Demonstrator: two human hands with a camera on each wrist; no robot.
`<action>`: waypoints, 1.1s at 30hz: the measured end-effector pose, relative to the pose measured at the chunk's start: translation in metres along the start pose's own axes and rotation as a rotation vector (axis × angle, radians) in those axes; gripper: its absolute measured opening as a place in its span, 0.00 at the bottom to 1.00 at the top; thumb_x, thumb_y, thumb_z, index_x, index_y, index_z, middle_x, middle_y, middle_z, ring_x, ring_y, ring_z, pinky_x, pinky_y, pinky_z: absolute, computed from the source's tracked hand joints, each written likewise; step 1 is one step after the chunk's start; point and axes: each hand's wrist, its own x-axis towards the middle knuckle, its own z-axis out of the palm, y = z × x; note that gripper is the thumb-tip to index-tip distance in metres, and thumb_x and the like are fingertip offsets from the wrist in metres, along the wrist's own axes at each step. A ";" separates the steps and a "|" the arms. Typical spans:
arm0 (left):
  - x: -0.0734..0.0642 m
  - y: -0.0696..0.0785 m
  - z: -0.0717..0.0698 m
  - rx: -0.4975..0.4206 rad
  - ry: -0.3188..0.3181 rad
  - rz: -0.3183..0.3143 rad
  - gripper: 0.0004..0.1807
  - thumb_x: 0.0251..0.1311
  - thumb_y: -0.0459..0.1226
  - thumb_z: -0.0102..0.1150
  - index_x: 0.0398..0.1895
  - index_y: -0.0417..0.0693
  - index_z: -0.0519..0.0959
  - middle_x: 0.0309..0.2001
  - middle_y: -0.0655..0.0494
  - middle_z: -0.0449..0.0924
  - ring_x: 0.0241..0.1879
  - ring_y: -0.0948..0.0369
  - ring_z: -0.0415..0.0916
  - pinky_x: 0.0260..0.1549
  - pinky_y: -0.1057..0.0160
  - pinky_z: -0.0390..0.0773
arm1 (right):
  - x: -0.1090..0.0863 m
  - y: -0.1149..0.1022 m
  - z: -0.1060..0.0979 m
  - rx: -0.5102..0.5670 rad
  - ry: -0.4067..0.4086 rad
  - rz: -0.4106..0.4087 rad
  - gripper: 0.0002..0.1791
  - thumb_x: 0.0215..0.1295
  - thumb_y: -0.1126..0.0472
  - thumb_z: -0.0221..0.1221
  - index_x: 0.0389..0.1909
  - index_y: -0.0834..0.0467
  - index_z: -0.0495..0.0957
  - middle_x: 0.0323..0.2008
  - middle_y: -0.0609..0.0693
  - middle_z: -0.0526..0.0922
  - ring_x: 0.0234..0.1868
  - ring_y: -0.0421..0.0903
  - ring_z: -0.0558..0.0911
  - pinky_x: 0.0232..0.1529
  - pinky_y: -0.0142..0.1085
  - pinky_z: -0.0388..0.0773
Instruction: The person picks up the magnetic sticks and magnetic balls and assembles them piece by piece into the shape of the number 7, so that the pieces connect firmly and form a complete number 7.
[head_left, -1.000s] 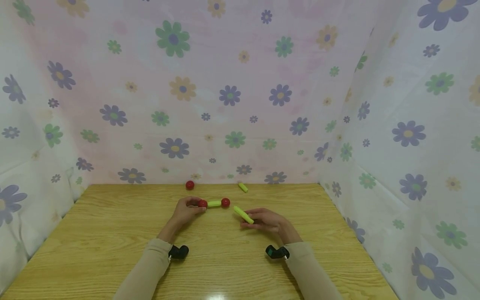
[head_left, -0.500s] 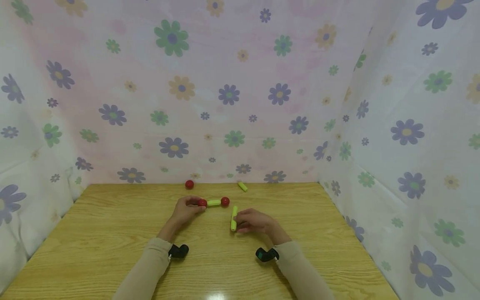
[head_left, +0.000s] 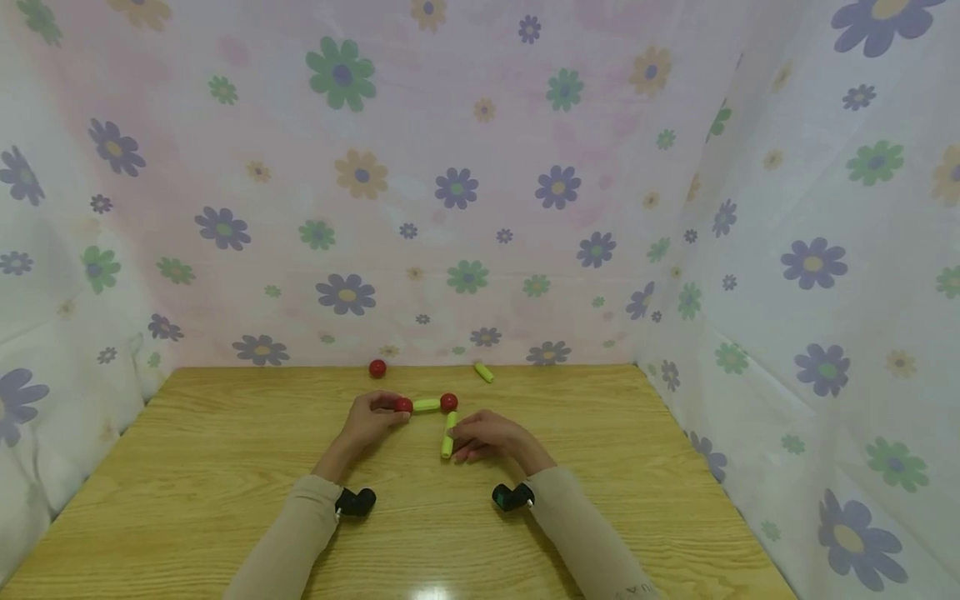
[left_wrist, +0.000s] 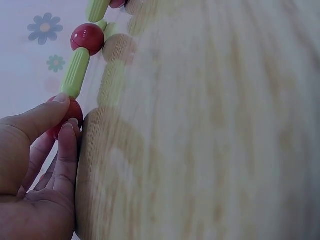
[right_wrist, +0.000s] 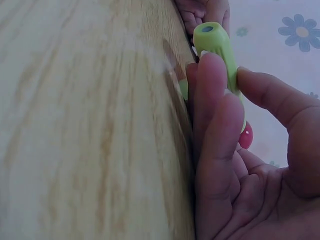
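Note:
My left hand (head_left: pixel 372 423) pinches a red ball (left_wrist: pixel 73 113) between thumb and fingers. A ribbed yellow-green rod (left_wrist: pixel 76 74) joins that ball to a second red ball (head_left: pixel 448 402), so the three form a short bar along the table. My right hand (head_left: pixel 487 435) holds another yellow-green rod (head_left: pixel 449 435) between thumb and fingertips. This rod points away from me, its far end right by the second ball. In the right wrist view, the near end of the held rod (right_wrist: pixel 212 37) shows a dark round spot in its middle.
Toward the back edge of the wooden table (head_left: pixel 225 467) lie a loose red ball (head_left: pixel 377 368) and a loose yellow-green rod (head_left: pixel 483 372). Flower-printed cloth (head_left: pixel 405 275) hangs behind the table and at both sides.
My right hand has moved left with its rod and turned it from slanting to pointing away from me, bringing it up to the second ball. The left hand has stayed in place.

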 end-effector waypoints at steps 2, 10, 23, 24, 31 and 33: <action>0.001 0.000 0.000 0.002 0.006 -0.001 0.21 0.61 0.32 0.73 0.55 0.33 0.81 0.51 0.38 0.84 0.47 0.52 0.83 0.45 0.65 0.80 | 0.003 0.000 -0.001 -0.009 0.005 0.011 0.18 0.76 0.52 0.60 0.53 0.61 0.84 0.36 0.50 0.90 0.29 0.36 0.86 0.30 0.26 0.80; -0.001 0.000 -0.001 -0.011 -0.001 0.020 0.22 0.60 0.33 0.74 0.55 0.32 0.81 0.50 0.38 0.85 0.46 0.52 0.84 0.46 0.62 0.81 | 0.008 -0.005 -0.001 -0.009 0.017 0.048 0.17 0.74 0.51 0.62 0.46 0.62 0.87 0.30 0.48 0.89 0.26 0.35 0.84 0.29 0.25 0.79; -0.001 0.001 -0.001 -0.013 0.005 -0.008 0.22 0.60 0.33 0.74 0.55 0.32 0.81 0.50 0.38 0.84 0.46 0.53 0.84 0.45 0.63 0.81 | 0.012 -0.006 -0.002 0.001 -0.009 0.058 0.15 0.76 0.52 0.60 0.45 0.60 0.86 0.30 0.47 0.88 0.24 0.33 0.81 0.26 0.23 0.75; 0.000 0.001 0.000 -0.008 0.006 -0.012 0.22 0.60 0.33 0.74 0.55 0.32 0.81 0.51 0.37 0.84 0.46 0.53 0.83 0.45 0.64 0.81 | 0.012 -0.006 -0.002 0.005 -0.007 0.061 0.15 0.76 0.52 0.61 0.45 0.60 0.86 0.30 0.47 0.88 0.24 0.33 0.81 0.26 0.23 0.75; -0.001 0.001 0.001 0.000 -0.001 0.006 0.22 0.61 0.34 0.74 0.55 0.32 0.81 0.51 0.38 0.84 0.46 0.53 0.84 0.46 0.62 0.82 | 0.015 -0.005 -0.002 0.018 0.008 0.068 0.14 0.76 0.52 0.61 0.44 0.59 0.87 0.28 0.46 0.88 0.22 0.32 0.80 0.24 0.23 0.73; -0.002 0.001 0.001 -0.013 -0.001 0.033 0.22 0.60 0.34 0.74 0.54 0.32 0.81 0.49 0.39 0.85 0.45 0.52 0.84 0.45 0.61 0.82 | 0.015 -0.005 -0.002 0.021 0.009 0.071 0.14 0.75 0.52 0.61 0.44 0.59 0.87 0.28 0.45 0.88 0.22 0.32 0.80 0.24 0.23 0.73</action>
